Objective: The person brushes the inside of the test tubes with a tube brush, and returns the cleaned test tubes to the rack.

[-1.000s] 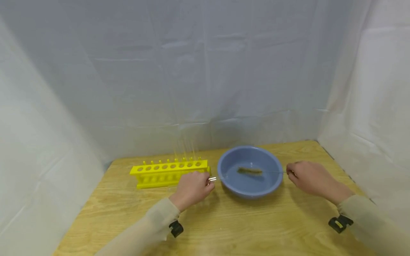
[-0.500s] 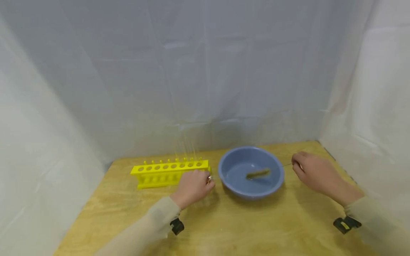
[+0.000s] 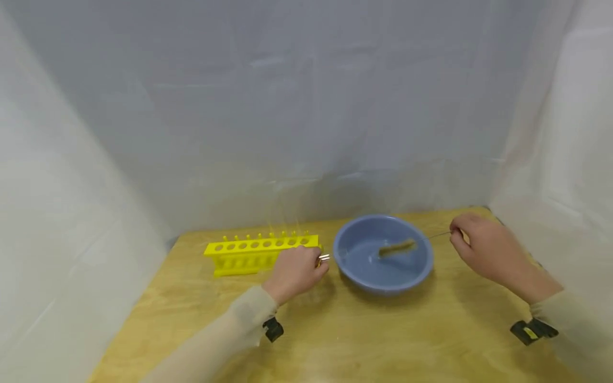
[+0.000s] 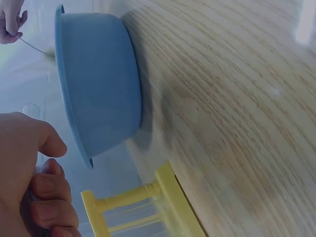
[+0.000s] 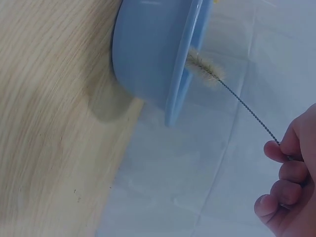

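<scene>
My right hand [image 3: 493,255] pinches the twisted-wire handle [image 5: 249,109] of a test tube brush between thumb and fingers. The brush's tan bristle head [image 3: 397,248] hangs inside the blue basin [image 3: 383,282], tilted, its tip lower toward the left. My left hand [image 3: 297,270] curls round a clear glass test tube [image 4: 32,109], which shows mostly as bright glints at the fingers in the head view. That hand is left of the basin, in front of the right end of a yellow test tube rack [image 3: 261,246]. Most of the tube is hidden or too transparent to make out.
The basin stands on a wooden table [image 3: 364,340], right of the rack. Faint clear tubes stand behind the rack's right half. White sheeting [image 3: 306,117] hangs behind the table and on both sides. A dark wrist camera sits at each sleeve.
My right hand has moved right and slightly up, drawing the brush rightward and tilting its handle end upward. The left hand stays near the rack's end with the tube. The view has shifted slightly.
</scene>
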A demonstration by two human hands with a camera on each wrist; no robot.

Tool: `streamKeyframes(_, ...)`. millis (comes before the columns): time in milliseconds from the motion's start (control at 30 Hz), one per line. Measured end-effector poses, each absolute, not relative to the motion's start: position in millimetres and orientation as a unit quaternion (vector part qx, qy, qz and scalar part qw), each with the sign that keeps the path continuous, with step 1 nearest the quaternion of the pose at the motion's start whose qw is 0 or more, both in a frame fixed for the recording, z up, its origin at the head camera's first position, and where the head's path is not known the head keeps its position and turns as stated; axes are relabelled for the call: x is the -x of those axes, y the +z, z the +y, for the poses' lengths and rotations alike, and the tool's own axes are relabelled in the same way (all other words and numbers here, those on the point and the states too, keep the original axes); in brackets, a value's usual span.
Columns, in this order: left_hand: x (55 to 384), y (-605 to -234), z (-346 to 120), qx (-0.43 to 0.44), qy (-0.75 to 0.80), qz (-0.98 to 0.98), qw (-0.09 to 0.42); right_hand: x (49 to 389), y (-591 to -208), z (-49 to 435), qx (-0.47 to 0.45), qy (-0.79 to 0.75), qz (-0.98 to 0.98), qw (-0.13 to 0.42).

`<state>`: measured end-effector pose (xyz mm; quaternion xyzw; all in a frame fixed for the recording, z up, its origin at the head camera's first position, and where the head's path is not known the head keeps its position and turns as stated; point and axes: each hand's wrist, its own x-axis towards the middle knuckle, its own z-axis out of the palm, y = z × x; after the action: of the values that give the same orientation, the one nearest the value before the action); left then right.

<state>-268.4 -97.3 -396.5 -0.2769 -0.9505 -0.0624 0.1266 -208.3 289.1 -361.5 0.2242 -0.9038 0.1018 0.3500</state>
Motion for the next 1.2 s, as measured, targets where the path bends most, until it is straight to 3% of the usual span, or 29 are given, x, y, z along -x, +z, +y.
streamKeyframes(1200, 271.4, -400.8, -84.4, 0.277, -0.048, -0.955, 0.093, 201.5, -361.3, 284.3, -0.215, 0.138, -0.906, 0.339)
